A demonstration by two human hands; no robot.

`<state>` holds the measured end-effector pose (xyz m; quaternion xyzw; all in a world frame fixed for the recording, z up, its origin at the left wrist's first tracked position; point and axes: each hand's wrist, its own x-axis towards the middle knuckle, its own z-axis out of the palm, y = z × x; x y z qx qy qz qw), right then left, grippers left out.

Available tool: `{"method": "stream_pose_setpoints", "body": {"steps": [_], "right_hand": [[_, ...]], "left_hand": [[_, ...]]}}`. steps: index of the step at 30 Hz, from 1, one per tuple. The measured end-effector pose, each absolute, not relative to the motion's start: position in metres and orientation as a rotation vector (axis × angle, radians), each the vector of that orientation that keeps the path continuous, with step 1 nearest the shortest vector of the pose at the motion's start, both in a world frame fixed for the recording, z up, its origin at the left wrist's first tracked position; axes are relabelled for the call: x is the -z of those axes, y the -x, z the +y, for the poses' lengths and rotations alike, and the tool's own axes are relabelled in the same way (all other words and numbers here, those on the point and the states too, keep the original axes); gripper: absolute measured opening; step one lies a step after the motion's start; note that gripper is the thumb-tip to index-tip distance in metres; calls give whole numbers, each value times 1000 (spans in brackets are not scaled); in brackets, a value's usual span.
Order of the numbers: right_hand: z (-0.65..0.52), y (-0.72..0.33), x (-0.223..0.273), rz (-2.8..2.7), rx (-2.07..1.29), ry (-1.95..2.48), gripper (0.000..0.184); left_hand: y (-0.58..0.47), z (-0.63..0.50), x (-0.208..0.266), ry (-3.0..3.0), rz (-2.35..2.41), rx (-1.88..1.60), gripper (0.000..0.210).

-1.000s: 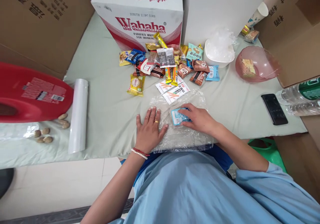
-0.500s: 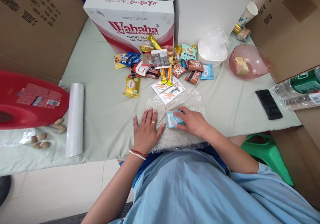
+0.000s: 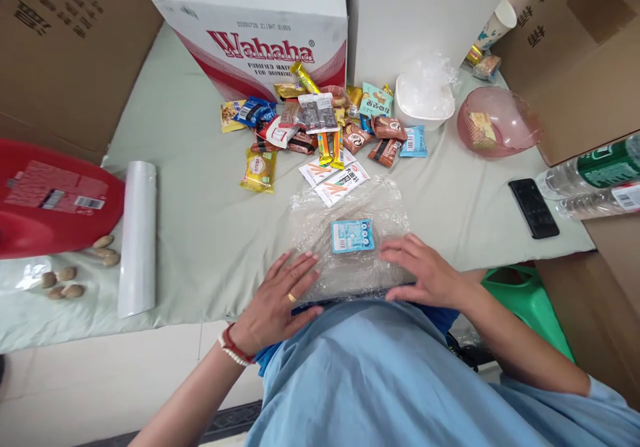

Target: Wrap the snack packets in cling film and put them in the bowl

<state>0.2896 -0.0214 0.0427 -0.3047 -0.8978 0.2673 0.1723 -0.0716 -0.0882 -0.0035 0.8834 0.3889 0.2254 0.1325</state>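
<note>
A small blue packet [image 3: 353,236] with a barcode lies flat on a crinkled sheet of clear plastic film [image 3: 385,207] near the table's front edge. My left hand [image 3: 280,297], with a ring and bracelets, is at the film's lower left, fingers stretched out and holding nothing. To the packet's right, my right hand [image 3: 425,274] hovers by the film's edge, its fingers apart and empty. Just beyond the film are two white snack sachets [image 3: 340,184], partly under a pile of wrapped snacks, among them a yellow packet [image 3: 259,170] and a light blue packet [image 3: 413,141].
A Wahaba-style carton [image 3: 260,40] stands behind the snacks. Left are a white roll [image 3: 139,240], a red container [image 3: 55,200] and several walnut-like pieces [image 3: 65,274]. Right are a white tub [image 3: 425,117], pink bowl [image 3: 500,124], phone [image 3: 533,208] and bottles [image 3: 600,167].
My right hand has let go of the blue packet and drawn back to the right. My left hand has moved back toward my body and left. The view has shifted slightly.
</note>
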Motion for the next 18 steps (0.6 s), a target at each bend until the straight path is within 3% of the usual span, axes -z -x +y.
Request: {"method": "stream_pose_setpoints", "body": {"steps": [2, 6, 12, 18], "right_hand": [[-40, -302, -27, -2658, -716, 876, 59], [-55, -313, 1, -2597, -715, 969, 23], [-12, -314, -23, -2391, -974, 943, 25], [47, -306, -50, -2425, -964, 1088, 26]], "left_hand": [[78, -95, 8, -2560, 1046, -543, 52], [87, -95, 16, -2404, 1079, -492, 16], [99, -59, -11, -1910, 1151, -548, 18], [94, -7, -21, -1715, 1433, -613, 34]]}}
